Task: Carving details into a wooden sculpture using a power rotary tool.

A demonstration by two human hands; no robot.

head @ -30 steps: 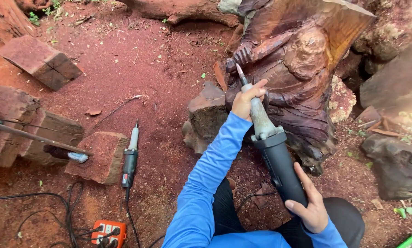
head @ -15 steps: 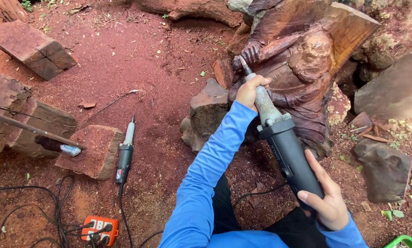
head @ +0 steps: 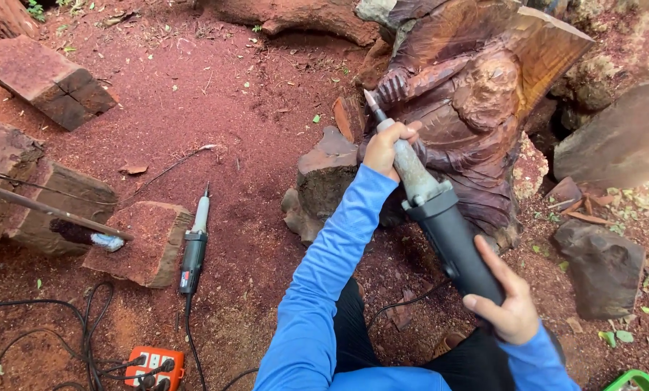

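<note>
A long black and grey power grinder (head: 440, 210) points at a dark carved wooden figure (head: 476, 94). My left hand (head: 388, 147) is wrapped round the grinder's slim grey neck, close to the pointed bit that meets the carving's lower left. My right hand (head: 509, 304) grips the black rear body of the tool. Both arms wear blue sleeves. The carving leans against a broad slab of wood at the upper right.
A second slim grinder (head: 193, 246) lies on the red sawdust ground beside a wood block (head: 147, 242). An orange power strip (head: 154, 362) with black cables sits at the bottom left. Other wood blocks (head: 49, 80) and dark rocks (head: 603, 268) lie around.
The grinder's tip has stayed on the carving's lower left while my view shifted slightly. My right hand has slid a little lower on the tool's body.
</note>
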